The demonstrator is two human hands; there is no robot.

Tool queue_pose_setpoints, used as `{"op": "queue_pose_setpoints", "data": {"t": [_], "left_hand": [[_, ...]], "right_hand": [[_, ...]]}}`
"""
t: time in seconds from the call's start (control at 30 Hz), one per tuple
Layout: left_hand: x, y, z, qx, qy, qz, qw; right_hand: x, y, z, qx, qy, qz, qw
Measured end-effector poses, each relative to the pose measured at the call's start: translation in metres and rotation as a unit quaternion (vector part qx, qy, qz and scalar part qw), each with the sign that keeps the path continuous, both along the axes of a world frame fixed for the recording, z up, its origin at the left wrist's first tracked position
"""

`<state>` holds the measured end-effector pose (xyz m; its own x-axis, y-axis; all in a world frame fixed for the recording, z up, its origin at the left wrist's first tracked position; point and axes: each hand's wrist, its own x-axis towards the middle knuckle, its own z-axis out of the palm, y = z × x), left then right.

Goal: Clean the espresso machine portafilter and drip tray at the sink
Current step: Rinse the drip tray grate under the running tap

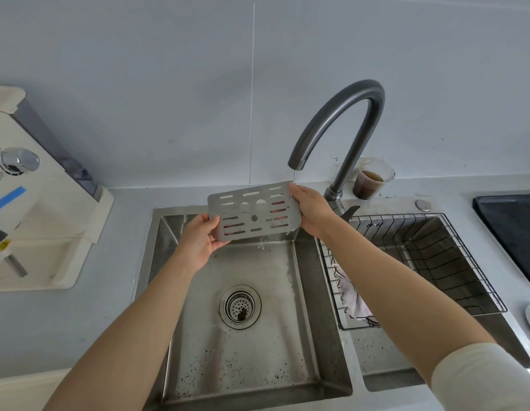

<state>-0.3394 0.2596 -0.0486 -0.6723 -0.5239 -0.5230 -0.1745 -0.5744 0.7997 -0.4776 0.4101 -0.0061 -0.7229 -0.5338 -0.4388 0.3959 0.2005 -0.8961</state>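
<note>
- Flat grey metal grate [252,211] with rounded corners and slots, held tilted over the steel sink [246,280], beneath the curved dark tap [341,126].
- Left hand [198,240] pinches its lower left corner.
- Right hand [309,210] grips its right edge.
- Thin water stream meets the grate's top right corner.

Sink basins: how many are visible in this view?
2. The left basin, with the drain strainer, lies below the held drip tray grate; the right basin holds a wire rack with a cloth. None seems hidden.
</note>
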Motion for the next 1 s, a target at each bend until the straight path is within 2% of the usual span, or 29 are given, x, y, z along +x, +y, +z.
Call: {"op": "queue_pose_setpoints", "data": {"t": [0.27, 0.67, 1.0], "left_hand": [[-0.009, -0.006, 0.008, 0.000, 0.013, 0.005, 1.000], [-0.024, 0.022, -0.005, 0.047, 0.006, -0.018, 0.999], [-0.029, 0.041, -0.011, 0.057, -0.015, -0.049, 0.997]], "right_hand": [[-0.008, -0.007, 0.009, -0.035, -0.004, -0.012, 0.999], [-0.006, 0.018, 0.000, -0.147, -0.096, -0.060, 0.983], [-0.002, 0.038, -0.003, -0.178, -0.132, -0.097, 0.970]]}}
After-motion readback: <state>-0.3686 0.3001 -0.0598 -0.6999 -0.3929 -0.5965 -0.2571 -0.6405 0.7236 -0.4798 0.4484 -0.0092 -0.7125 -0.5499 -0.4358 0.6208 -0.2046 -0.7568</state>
